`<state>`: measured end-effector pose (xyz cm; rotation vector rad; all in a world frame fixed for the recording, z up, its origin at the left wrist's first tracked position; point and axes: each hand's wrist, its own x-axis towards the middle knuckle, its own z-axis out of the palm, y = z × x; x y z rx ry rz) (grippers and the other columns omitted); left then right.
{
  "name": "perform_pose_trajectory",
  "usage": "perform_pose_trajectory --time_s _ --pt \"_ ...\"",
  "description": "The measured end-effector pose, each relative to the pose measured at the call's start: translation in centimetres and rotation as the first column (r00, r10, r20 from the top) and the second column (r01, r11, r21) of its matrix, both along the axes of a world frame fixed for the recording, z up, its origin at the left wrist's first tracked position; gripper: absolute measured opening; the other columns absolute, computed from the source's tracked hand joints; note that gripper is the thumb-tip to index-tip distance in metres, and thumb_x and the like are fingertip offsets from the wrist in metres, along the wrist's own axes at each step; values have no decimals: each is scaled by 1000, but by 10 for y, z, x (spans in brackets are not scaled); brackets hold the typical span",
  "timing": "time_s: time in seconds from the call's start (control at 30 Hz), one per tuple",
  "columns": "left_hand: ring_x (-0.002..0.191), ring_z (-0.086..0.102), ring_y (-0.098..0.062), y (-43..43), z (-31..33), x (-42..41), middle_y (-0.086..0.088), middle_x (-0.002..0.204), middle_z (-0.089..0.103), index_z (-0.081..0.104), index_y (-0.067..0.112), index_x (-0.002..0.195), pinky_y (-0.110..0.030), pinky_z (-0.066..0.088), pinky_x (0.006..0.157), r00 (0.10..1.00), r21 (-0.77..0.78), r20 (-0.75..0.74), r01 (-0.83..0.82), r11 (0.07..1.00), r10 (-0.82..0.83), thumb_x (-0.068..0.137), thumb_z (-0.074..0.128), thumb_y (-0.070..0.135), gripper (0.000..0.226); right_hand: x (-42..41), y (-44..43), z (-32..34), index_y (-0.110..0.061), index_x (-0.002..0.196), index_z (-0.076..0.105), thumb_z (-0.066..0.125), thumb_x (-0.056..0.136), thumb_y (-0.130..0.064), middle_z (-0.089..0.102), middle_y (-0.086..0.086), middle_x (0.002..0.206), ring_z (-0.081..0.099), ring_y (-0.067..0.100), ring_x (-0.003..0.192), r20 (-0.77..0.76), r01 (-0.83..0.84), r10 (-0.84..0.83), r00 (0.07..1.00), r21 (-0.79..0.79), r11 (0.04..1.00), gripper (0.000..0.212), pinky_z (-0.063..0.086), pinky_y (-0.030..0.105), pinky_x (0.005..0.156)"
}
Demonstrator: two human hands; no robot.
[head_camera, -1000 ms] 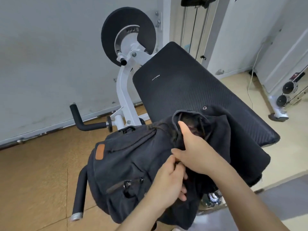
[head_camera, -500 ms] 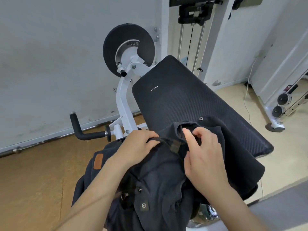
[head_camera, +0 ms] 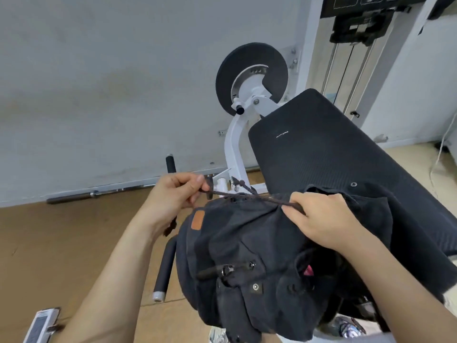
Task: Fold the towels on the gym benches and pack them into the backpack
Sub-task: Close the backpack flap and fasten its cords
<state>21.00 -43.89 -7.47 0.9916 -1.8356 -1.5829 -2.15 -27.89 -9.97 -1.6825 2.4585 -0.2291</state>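
1. The backpack (head_camera: 247, 256) lies on the near end of the bench (head_camera: 321, 157), its lower part hanging past the pad's edge toward the person.
2. Its mouth is gathered almost closed, so what is inside cannot be seen. Only a small pink scrap (head_camera: 308, 271) shows in a gap on the right side.
3. Its long axis runs from the person toward the wall. The mouth is at the far end, the base is nearest the camera, and the front pockets face up.
4. It is dark charcoal fabric, creased and bulging, with a tan patch (head_camera: 197, 220) near the top and a metal snap (head_camera: 255, 286) on a front pocket. Its flap (head_camera: 366, 219) is thrown back over the bench pad.
5. A dark cord (head_camera: 237, 194) stretches taut from the mouth out to the left.
6. The left hand (head_camera: 173, 196) pinches the cord's free end between thumb and curled fingers.
7. The right hand (head_camera: 319, 219) grips the cord where it meets the bunched mouth, its knuckles resting on the fabric.
8. The black, ribbed bench pad sits on a white frame (head_camera: 233, 144) with a round black disc (head_camera: 252, 70) above it.
9. A padded handle (head_camera: 165, 266) sticks out just left of the backpack.
10. A steel bar (head_camera: 99, 194) lies on the tan floor along the wall.
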Motion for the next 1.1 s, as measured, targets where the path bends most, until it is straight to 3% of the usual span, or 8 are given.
perform_pose_trajectory --time_s 0.13,0.23,0.3,0.43,0.57,0.73,0.9,1.1 --pt "99 64 -17 5 -39 -5 2 105 67 68 27 97 -34 50 91 842 -369 539 228 901 8 93 58 15 15 16 -5 6 -21 68 43 32 99 -49 51 -3 73 51 13 77 122 -58 57 991 3 998 44 34 39 87" --pt "113 58 -3 31 -54 -32 14 118 65 66 36 111 -29 43 104 951 -344 308 143 928 -33 94 57 15 29 24 -10 5 -22 76 48 32 103 -40 50 -3 79 53 16 83 99 -91 89 991 13 996 36 34 41 93" --pt "114 55 1 47 -53 -58 18 119 64 65 35 117 -23 41 103 940 -306 272 289 907 -208 97 53 19 28 25 -11 4 -27 85 55 35 103 -37 51 -5 83 54 17 87 108 -94 93 990 -1 996 29 35 41 92" --pt "72 57 -10 47 -49 -79 4 70 62 71 16 84 -34 48 84 887 -104 249 425 899 -390 98 51 23 26 17 -7 3 -22 94 65 41 102 -34 57 -4 85 55 19 86 190 -83 102 977 -107 991 28 42 44 88" --pt "66 57 -4 33 -41 -72 11 64 64 75 31 71 -26 44 74 917 -50 218 353 934 -335 92 65 28 23 11 -1 2 -27 88 69 50 96 -42 59 -7 81 56 12 81 286 -96 145 947 -181 979 25 45 41 84" --pt "58 50 -10 8 -24 -44 7 56 60 78 21 76 -25 40 62 964 -50 181 207 977 -195 90 68 26 18 5 8 -1 -23 70 58 53 95 -43 54 -2 73 54 13 77 273 -119 140 952 -91 989 32 39 36 80" --pt "68 61 -29 -22 -63 1 -16 80 72 74 17 83 -16 43 60 912 -226 408 145 963 -42 97 56 23 23 5 8 -3 -18 81 64 45 97 -46 58 0 79 54 12 80 201 -125 113 973 49 991 37 34 31 82" --pt "101 55 -8 -7 -131 14 16 99 61 71 24 110 -24 40 90 779 -219 607 350 911 -154 100 51 17 24 13 0 -5 -17 84 68 50 97 -41 57 -3 79 53 11 82 211 -133 120 970 49 990 33 40 33 84"
